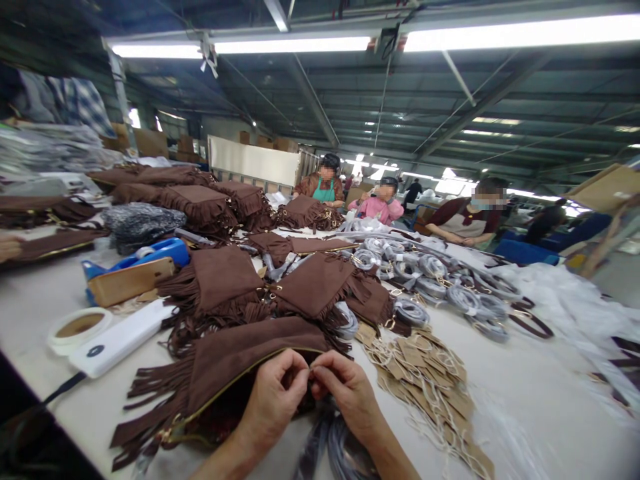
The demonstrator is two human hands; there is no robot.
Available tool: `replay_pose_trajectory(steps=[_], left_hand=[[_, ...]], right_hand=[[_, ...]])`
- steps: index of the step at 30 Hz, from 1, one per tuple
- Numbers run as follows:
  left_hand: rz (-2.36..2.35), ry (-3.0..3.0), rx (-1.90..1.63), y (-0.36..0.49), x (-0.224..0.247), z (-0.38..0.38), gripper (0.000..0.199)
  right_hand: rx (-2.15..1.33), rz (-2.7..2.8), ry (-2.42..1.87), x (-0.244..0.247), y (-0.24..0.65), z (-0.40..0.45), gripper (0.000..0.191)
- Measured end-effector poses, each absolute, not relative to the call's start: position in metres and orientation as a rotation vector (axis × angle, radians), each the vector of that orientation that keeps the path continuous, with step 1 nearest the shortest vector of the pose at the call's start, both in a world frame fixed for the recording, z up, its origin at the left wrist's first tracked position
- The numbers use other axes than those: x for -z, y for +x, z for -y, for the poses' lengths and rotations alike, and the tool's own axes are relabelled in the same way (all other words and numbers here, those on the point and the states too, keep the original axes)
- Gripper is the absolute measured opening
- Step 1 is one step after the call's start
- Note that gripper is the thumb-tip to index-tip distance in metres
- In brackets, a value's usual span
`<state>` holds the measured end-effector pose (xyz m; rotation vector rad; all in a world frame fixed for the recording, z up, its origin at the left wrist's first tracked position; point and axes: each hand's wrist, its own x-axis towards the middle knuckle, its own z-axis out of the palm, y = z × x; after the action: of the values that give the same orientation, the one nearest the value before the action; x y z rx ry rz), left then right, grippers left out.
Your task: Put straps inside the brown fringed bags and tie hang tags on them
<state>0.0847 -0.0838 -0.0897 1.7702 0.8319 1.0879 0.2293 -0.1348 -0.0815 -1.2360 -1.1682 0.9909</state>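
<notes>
A brown fringed bag point(240, 353) lies in front of me with its gold zipper open. Over the far right part of its opening, my left hand point(280, 387) and my right hand point(345, 390) meet, fingertips almost touching. Both are closed in a pinch, and whatever is between the fingers is too small or hidden to make out. A coiled strap in clear wrap point(345, 450) lies just below my right hand. To the right spreads a pile of tan paper tags point(425, 373) with white strings.
More fringed bags point(225, 277) lie beyond. At left are a white tape roll point(80, 330), a white corded device point(123, 337), a blue tape dispenser point(165, 252) and a phone point(127, 280). Wrapped straps point(430, 267) heap at right. Co-workers point(325, 187) sit across the table; another hand point(9, 248) is at far left.
</notes>
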Motion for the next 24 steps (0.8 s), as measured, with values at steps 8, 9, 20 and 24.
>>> replay_pose_trajectory(steps=[8,9,20,24], left_hand=[[-0.850,1.810,-1.066,0.086,0.092,0.088,0.019],[-0.857,1.823,-1.070,0.086,0.092,0.087,0.018],[-0.836,1.804,-1.053,0.091,0.097,0.080,0.018],[-0.729,1.778,-0.982,0.080,0.083,0.083,0.020]], right_hand=[[-0.803,1.367,-1.324,0.090,0.230,0.134,0.023],[-0.787,1.380,-1.334,0.090,0.230,0.134,0.022],[-0.535,1.569,-1.473,0.077,0.228,0.132,0.020],[-0.345,1.687,-1.657,0.050,0.232,0.156,0.019]])
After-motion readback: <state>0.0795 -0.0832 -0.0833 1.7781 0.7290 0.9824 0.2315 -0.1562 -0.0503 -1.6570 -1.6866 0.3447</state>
